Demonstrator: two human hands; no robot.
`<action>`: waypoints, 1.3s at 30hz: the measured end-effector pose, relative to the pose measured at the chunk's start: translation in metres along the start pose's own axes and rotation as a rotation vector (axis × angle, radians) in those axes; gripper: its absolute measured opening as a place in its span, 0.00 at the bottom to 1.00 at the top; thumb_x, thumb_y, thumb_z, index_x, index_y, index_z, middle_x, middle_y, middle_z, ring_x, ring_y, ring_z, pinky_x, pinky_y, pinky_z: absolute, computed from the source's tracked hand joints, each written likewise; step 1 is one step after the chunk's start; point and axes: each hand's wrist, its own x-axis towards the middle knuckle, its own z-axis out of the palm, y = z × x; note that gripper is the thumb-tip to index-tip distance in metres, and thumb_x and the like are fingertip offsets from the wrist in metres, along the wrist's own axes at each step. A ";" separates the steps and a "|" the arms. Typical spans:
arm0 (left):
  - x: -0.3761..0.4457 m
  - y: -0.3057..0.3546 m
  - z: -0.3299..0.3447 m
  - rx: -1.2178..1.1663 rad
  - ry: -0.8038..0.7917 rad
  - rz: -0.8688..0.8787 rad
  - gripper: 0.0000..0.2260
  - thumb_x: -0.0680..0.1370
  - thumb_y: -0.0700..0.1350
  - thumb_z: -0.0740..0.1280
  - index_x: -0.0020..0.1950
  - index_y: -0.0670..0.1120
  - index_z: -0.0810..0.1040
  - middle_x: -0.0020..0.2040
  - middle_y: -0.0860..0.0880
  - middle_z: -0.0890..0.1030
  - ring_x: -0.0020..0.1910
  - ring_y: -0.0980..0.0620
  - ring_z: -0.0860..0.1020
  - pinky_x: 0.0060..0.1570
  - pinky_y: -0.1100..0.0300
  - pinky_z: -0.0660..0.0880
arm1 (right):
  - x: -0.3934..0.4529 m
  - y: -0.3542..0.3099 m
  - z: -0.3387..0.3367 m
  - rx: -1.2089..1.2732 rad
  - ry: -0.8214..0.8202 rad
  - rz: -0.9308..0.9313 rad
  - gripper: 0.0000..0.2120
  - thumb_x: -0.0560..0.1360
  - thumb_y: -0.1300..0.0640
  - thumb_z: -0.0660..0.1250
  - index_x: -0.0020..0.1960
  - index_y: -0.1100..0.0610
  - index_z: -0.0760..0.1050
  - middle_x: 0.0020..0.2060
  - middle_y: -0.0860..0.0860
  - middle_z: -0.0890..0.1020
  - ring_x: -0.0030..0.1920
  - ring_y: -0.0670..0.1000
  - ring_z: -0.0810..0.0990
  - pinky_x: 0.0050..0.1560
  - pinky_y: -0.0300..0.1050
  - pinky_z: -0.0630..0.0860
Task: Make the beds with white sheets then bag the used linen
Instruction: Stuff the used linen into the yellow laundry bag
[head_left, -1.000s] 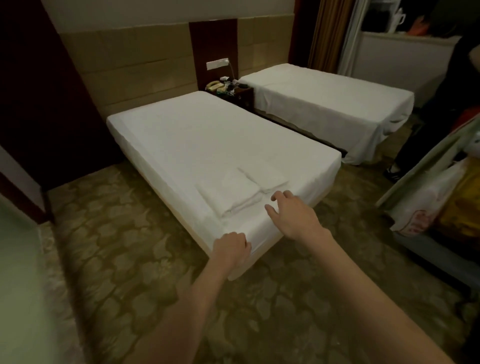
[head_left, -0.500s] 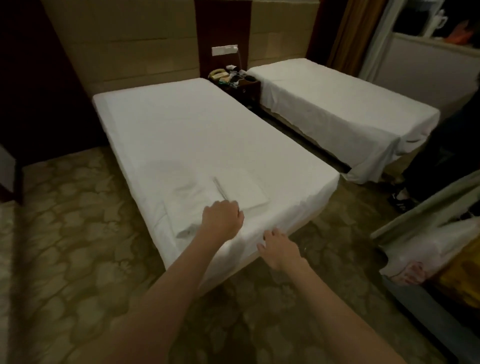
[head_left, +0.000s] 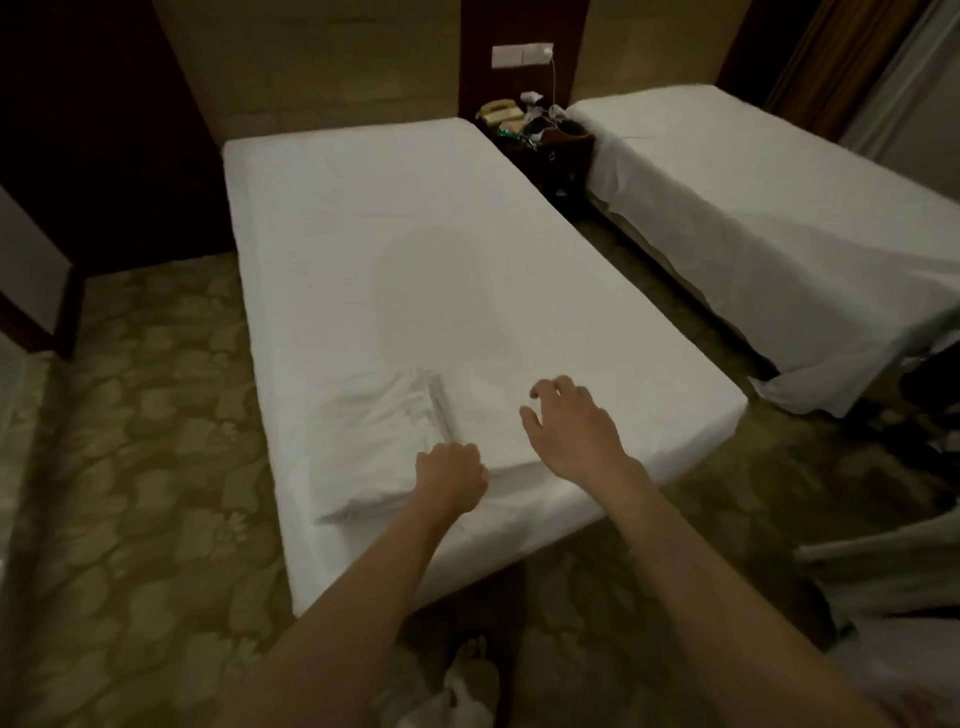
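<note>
Reaching over the foot of the near bed (head_left: 415, 249), the left hand (head_left: 451, 478) is curled, knuckles up, at the edge of a folded white sheet (head_left: 387, 441); whether it grips cloth is hidden. The right hand (head_left: 571, 431) hovers just beside it, fingers spread and loosely bent, holding nothing. A second folded piece under that hand is hard to separate from the bedsheet. Beyond the near bed stands a cluttered nightstand (head_left: 540, 135), then another white-sheeted bed (head_left: 753, 197), cut off at the frame edge.
</note>
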 end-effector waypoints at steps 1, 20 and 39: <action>0.014 -0.001 0.003 -0.010 -0.035 -0.015 0.14 0.81 0.48 0.53 0.54 0.43 0.75 0.54 0.44 0.80 0.52 0.44 0.78 0.51 0.52 0.72 | 0.016 0.003 -0.007 0.001 0.008 -0.014 0.19 0.82 0.48 0.52 0.67 0.58 0.67 0.65 0.55 0.70 0.62 0.56 0.71 0.58 0.52 0.72; 0.248 0.011 -0.049 -0.223 0.179 -0.300 0.15 0.82 0.51 0.57 0.62 0.48 0.76 0.58 0.50 0.79 0.57 0.48 0.76 0.53 0.54 0.72 | 0.263 0.123 0.138 0.113 -0.498 0.029 0.20 0.81 0.47 0.56 0.66 0.59 0.67 0.63 0.58 0.71 0.63 0.59 0.71 0.61 0.53 0.69; 0.359 -0.052 0.190 -1.277 -0.120 -1.105 0.43 0.64 0.58 0.77 0.72 0.41 0.67 0.67 0.45 0.74 0.65 0.44 0.73 0.66 0.49 0.70 | 0.366 0.218 0.317 0.816 -0.681 0.817 0.40 0.66 0.43 0.77 0.68 0.63 0.68 0.62 0.54 0.75 0.60 0.56 0.75 0.54 0.46 0.71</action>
